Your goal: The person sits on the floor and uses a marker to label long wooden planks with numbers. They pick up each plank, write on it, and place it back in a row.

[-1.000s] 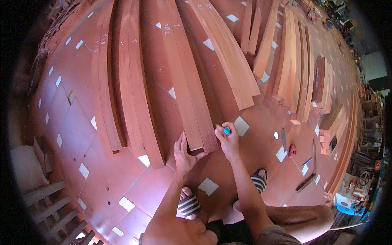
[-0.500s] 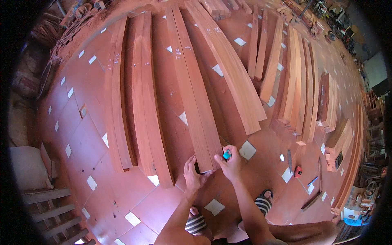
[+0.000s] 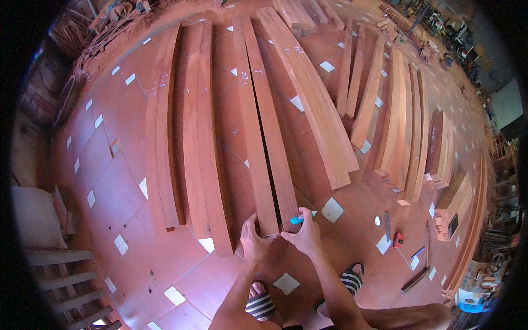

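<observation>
Two long reddish-brown wooden beams lie side by side in front of me, a narrow dark gap running between them. My left hand [image 3: 255, 240] is closed around the near end of the left beam [image 3: 258, 159], fingers along its outer side and thumb at the end face. At the near end of the right beam [image 3: 273, 137], my right hand [image 3: 304, 233] presses its thumb near the end corner. A short teal pen [image 3: 297, 219] with a pale pointed tip is held in the fingers of that same hand. White writing marks the far part of both beams.
More beams lie to the left [image 3: 201, 137] and right [image 3: 313, 104], with shorter stacks [image 3: 393, 121] farther right. A red tape measure [image 3: 398, 240], a try square [image 3: 416, 279] and a blue pen [image 3: 417, 253] rest on the tiled floor. A slatted wooden piece [image 3: 63, 275] stands lower left.
The two beams, which lay together, now have a gap between them. My right hand has turned, so the pen points sideways to the right. The view has shifted slightly.
</observation>
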The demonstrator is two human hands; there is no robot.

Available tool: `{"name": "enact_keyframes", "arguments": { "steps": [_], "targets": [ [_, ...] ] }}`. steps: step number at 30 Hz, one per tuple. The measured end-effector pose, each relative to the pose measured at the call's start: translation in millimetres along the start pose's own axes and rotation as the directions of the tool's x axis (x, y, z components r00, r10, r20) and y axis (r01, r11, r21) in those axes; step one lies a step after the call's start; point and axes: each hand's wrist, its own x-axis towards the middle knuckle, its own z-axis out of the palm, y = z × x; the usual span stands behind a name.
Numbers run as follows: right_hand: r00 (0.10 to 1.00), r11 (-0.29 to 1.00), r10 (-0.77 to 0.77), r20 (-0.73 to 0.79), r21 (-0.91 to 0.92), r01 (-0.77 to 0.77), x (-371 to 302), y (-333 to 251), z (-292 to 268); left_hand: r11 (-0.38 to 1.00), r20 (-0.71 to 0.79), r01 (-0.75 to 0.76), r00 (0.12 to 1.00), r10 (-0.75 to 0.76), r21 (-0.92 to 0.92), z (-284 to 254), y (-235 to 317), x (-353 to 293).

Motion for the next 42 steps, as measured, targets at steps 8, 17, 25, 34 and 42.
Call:
{"name": "enact_keyframes", "arguments": {
  "steps": [8, 17, 25, 34, 42],
  "targets": [
    [1.000, 0.990, 0.014, -0.027, -0.143, -0.018, 3.4, -5.1, 9.2, 0.994, 0.051, -0.055, 0.997, 0.051, 0.095, 3.0, -5.8, -0.8],
    [0.959, 0.514, 0.077, 0.271, 0.814, -0.271, 6.4, 38.5, -22.2, 0.999, 0.071, -0.003, 0.997, 0.000, 0.050, 0.0, -3.9, -11.5],
    [0.961, 0.524, 0.065, 0.268, 0.811, -0.261, 4.8, 18.8, -34.4, 0.999, 0.081, -0.013, 0.997, 0.010, 0.035, 2.5, -5.5, -12.7],
    [0.933, 0.361, 0.109, 0.344, 0.860, -0.360, 3.3, 23.2, -27.1, 0.999, 0.053, -0.033, 0.998, 0.032, 0.020, 0.5, -8.0, -12.4],
    [0.931, 0.363, 0.166, 0.325, 0.858, -0.364, 4.6, 13.1, -25.3, 0.999, 0.050, -0.009, 0.999, 0.008, 0.032, -0.1, -3.9, -11.2]
  ]
}}
